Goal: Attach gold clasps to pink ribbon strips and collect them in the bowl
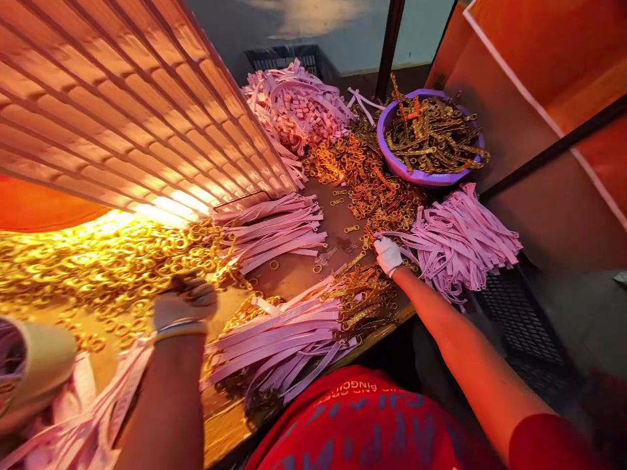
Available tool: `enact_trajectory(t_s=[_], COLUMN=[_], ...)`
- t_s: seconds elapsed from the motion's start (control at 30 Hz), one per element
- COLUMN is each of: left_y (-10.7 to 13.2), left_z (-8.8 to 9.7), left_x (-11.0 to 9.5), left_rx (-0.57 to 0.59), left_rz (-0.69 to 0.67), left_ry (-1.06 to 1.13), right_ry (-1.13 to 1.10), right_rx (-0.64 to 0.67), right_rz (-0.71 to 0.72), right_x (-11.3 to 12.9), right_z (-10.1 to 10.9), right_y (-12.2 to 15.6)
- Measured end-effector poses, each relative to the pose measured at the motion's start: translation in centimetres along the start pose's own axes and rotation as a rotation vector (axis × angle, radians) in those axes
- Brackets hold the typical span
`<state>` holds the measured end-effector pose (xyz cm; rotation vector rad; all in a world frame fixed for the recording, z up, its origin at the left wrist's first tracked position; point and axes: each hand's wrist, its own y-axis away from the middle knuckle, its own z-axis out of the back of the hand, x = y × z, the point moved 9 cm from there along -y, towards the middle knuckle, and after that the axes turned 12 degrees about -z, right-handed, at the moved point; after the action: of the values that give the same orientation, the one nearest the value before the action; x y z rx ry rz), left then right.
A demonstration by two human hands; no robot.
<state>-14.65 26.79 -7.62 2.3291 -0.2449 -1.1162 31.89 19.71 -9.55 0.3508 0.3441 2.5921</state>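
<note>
My left hand (185,301), in a light glove with a bracelet at the wrist, is closed over a heap of gold rings (98,261) at the left of the table; what it grips is hidden. My right hand (388,254), in a white glove, reaches out to the pile of gold clasps (372,189) beside a bundle of pink straps (460,241). Its fingers are curled on the clasps. More pink straps (274,228) lie between my hands, and another bundle (284,346) lies near the table's front edge.
A purple bowl (416,175) full of darker metal clasps stands at the back right. Behind it lies a heap of pink strap pieces (298,104). A bright slatted lamp shade (122,104) hangs over the left. A black crate (519,320) sits beside the table, right.
</note>
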Motion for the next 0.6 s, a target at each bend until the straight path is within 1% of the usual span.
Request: enact_trajectory(t_s=[0.03, 0.07, 0.1, 0.17, 0.23, 0.27, 0.3, 0.37, 0.43, 0.47, 0.53, 0.6], left_y=[1.1, 2.4, 3.4, 5.5, 7.6, 8.5, 9.4, 11.0, 12.3, 12.8, 13.7, 14.3], left_z=[-1.9, -3.8, -5.2, -7.6, -9.7, -10.5, -11.0, -11.6, -11.8, -11.9, -12.0, -12.1], left_x=[1.9, 4.1, 5.9, 9.2, 12.0, 12.9, 13.6, 14.4, 14.7, 14.8, 14.8, 14.3], left_rx=[0.003, 0.033, 0.029, 0.052, 0.144, 0.189, 0.232, 0.296, 0.344, 0.37, 0.425, 0.469], left_rz=[0.057, 0.148, 0.194, 0.268, 0.322, 0.321, 0.304, 0.235, 0.16, 0.131, 0.088, 0.058], left_ry=[0.015, 0.004, -0.016, -0.053, -0.083, -0.107, -0.133, -0.199, -0.274, -0.313, -0.385, -0.424], right_ry=[0.023, 0.043, 0.06, 0.098, 0.093, 0.031, -0.084, -0.441, -0.809, -0.942, -1.125, -1.228], right_rx=[0.014, 0.026, 0.036, 0.045, 0.032, 0.022, 0.021, 0.074, 0.203, 0.271, 0.363, 0.393], right_rz=[0.019, 0.032, 0.041, 0.053, 0.047, 0.043, 0.05, 0.109, 0.211, 0.242, 0.242, 0.208], right_x=[0.4, 0.7, 0.7, 0.6, 0.4, 0.5, 0.9, 2.8, 5.9, 7.5, 9.9, 11.4], right_z=[-0.4, -0.7, -0.9, -0.9, -0.3, 0.2, 0.7, 1.7, 2.4, 2.6, 2.8, 2.8], right_y=[-0.1, -0.3, -0.4, -0.5, -0.1, 0.3, 1.1, 3.5, 6.8, 8.5, 11.2, 12.8])
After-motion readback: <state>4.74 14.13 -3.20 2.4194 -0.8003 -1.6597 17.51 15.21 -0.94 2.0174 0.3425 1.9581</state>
